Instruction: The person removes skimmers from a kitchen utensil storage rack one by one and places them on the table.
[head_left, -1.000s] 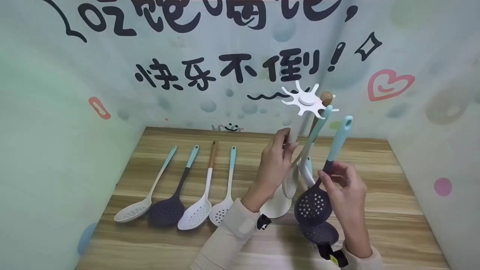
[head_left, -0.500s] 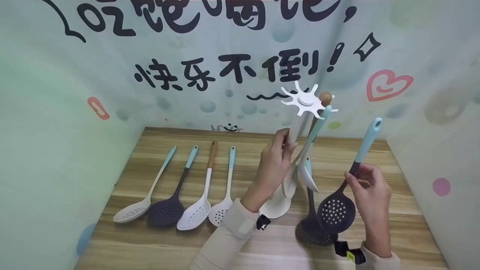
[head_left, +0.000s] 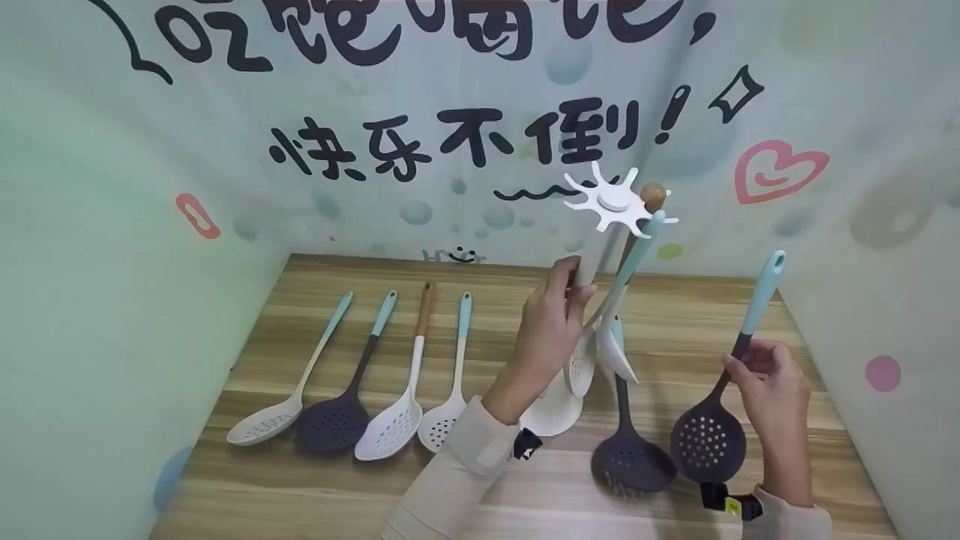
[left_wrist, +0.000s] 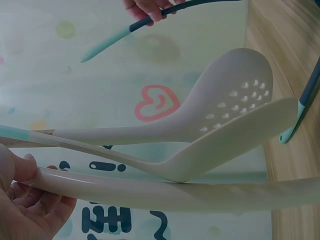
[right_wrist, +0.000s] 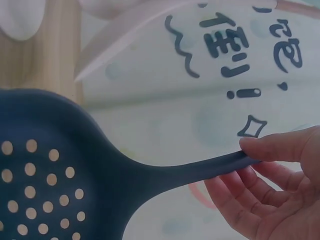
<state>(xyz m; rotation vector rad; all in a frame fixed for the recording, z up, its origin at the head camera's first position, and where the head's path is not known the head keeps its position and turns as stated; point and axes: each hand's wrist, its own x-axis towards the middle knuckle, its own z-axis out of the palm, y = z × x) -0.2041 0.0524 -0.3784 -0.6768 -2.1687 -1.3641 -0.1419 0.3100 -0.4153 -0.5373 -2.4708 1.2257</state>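
Observation:
In the head view my left hand [head_left: 551, 330] grips the white pole of a utensil stand topped by a star-shaped hook rack [head_left: 615, 199]. Two pale slotted spoons hang from it: one with a turquoise handle [head_left: 636, 251], one with a wooden handle. The stand's round base [head_left: 555, 412] is partly hidden by the left arm. Off to the right, my right hand [head_left: 772, 390] pinches the neck of a dark skimmer [head_left: 709, 442] with a turquoise handle, handle end up. Its round holes show large in the right wrist view. Another dark skimmer [head_left: 634, 461] lies on the table between stand and right hand.
Several slotted spoons lie in a row on the wooden table [head_left: 300, 495] at the left, including a dark one [head_left: 334, 424] and a white one with a wooden handle [head_left: 394, 427]. A printed backdrop [head_left: 375, 217] closes off the back and sides.
My right hand has carried the dark skimmer rightward and slightly down, away from the stand, uncovering the skimmer on the table. The left hand has stayed on the pole.

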